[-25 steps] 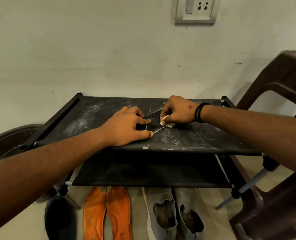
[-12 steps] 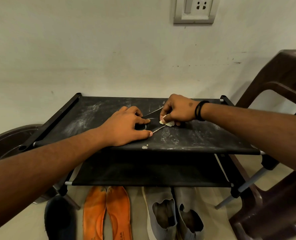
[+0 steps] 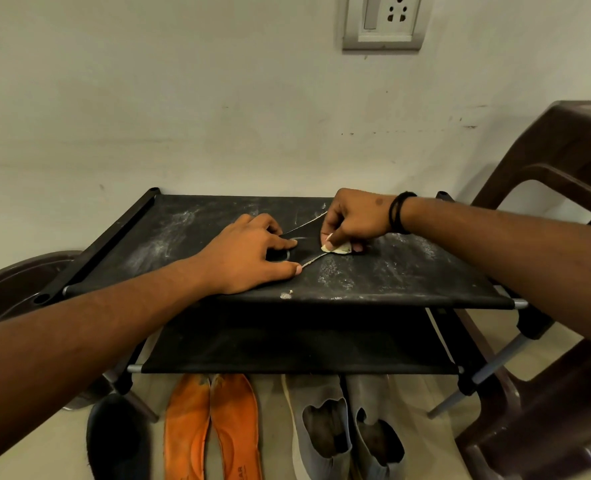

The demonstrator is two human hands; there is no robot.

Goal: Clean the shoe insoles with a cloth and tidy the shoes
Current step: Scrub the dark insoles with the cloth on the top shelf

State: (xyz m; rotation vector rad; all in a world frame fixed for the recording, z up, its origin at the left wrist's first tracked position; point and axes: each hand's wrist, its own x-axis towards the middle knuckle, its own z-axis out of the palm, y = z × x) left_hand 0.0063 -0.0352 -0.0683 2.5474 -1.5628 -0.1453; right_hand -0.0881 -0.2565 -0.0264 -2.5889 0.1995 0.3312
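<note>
Left hand (image 3: 249, 258) pressed flat on a dark insole on the rack's dusty top shelf (image 3: 408, 271), fingers spread, gripping nothing. Right hand (image 3: 352, 218) pinches a small pale cloth (image 3: 339, 249) against it. Below on the floor — orange insoles (image 3: 211, 427), grey shoes (image 3: 342, 431). Brown chair (image 3: 564, 168) crowds the right; wall socket (image 3: 384, 20) above.

The rack (image 3: 190, 233) is black with white dust streaks; the insoles (image 3: 214, 431) are orange, the shoes (image 3: 342, 427) grey, the chair (image 3: 546, 427) brown.
</note>
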